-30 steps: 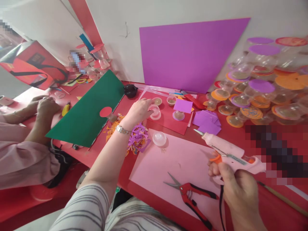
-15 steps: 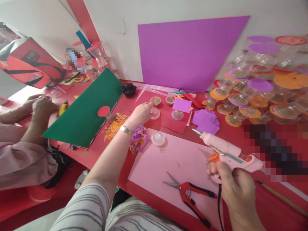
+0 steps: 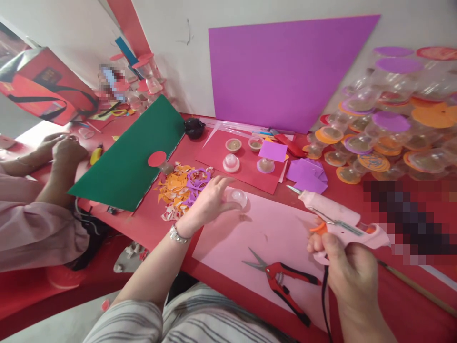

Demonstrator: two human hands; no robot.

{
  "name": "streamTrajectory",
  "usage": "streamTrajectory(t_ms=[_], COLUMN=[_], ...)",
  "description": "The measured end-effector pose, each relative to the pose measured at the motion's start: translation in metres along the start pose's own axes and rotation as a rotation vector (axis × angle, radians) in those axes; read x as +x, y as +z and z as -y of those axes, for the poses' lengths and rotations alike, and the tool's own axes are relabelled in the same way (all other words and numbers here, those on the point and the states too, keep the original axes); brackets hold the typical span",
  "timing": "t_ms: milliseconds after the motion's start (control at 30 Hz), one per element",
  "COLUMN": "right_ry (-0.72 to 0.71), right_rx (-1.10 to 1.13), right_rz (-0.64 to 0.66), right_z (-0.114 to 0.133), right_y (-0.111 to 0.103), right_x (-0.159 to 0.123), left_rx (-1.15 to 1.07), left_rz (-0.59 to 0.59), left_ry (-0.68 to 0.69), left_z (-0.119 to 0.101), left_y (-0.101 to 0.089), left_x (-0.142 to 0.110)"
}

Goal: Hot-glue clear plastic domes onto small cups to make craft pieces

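My right hand [image 3: 344,271] is wrapped around a pink hot glue gun [image 3: 330,214], its metal nozzle pointing left over the pink sheet [image 3: 285,228]. My left hand [image 3: 213,202] is beside a clear plastic dome [image 3: 238,199], fingers and thumb spread on its left side; whether they touch it is hard to tell. Beyond it, a clear dome piece on a rim [image 3: 231,163] stands on a red sheet [image 3: 257,178]. Two small cups of sand-like filling [image 3: 233,145] [image 3: 255,144] sit behind. Red-handled shears [image 3: 282,281] lie with blades apart on the pink sheet.
Purple paper squares [image 3: 307,174] and a stack of clear bottle-like pieces with coloured discs [image 3: 371,124] are at right. Orange and purple scraps [image 3: 178,186] and a leaning green board [image 3: 132,157] are at left. Another person's hands [image 3: 67,150] work beyond the board.
My left hand has drawn back from the domed piece on the red sheet to the clear dome on the pink sheet, its fingers spreading. My right hand still holds the glue gun.
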State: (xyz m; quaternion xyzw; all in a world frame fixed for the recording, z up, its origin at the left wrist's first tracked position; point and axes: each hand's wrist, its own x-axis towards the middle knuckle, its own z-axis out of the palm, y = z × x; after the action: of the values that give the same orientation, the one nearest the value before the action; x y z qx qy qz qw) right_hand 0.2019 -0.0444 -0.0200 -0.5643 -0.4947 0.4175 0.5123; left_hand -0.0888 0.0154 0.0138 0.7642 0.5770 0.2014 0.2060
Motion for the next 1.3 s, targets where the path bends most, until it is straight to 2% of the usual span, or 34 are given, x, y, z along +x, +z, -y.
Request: streamTrajectory(t_ms=[100, 167, 433, 533, 600, 667, 767, 933, 1100, 1300], right_ry=[-0.001, -0.002, -0.016, -0.025, -0.053, -0.087, -0.122, -0.115, -0.126, -0.104], right_rx=[0.000, 0.001, 0.033, 0.022, 0.014, 0.029, 0.077, 0.091, 0.068, 0.045], right_rz=[-0.009, -0.011, 0.003, -0.031, -0.077, -0.123, -0.180, -0.215, -0.194, -0.200], right_z=[-0.001, 0.000, 0.001, 0.000, 0.002, 0.006, 0.012, 0.013, 0.010, 0.004], right_y=[0.001, 0.002, 0.002, 0.002, 0.001, 0.001, -0.001, -0.004, -0.004, -0.007], right_x=[0.000, 0.000, -0.001, 0.000, 0.001, 0.002, 0.005, 0.009, 0.009, 0.007], left_rx=[0.057, 0.029, -0.236, -0.320, -0.359, -0.357, -0.303, -0.120, 0.025, -0.037], left_rz=[0.064, 0.075, -0.009, -0.074, -0.127, -0.126, 0.016, 0.225, 0.334, 0.338], left_ry=[-0.028, -0.049, -0.096, -0.121, -0.113, -0.060, 0.108, 0.266, 0.280, 0.239], left_z=[-0.004, -0.007, -0.005, -0.005, -0.011, -0.024, -0.047, -0.068, -0.064, -0.057], left_y=[0.009, 0.008, -0.013, -0.016, -0.017, -0.015, -0.005, 0.035, 0.063, 0.069], left_x=[-0.001, 0.001, 0.000, -0.001, -0.003, -0.004, -0.005, 0.001, 0.008, 0.005])
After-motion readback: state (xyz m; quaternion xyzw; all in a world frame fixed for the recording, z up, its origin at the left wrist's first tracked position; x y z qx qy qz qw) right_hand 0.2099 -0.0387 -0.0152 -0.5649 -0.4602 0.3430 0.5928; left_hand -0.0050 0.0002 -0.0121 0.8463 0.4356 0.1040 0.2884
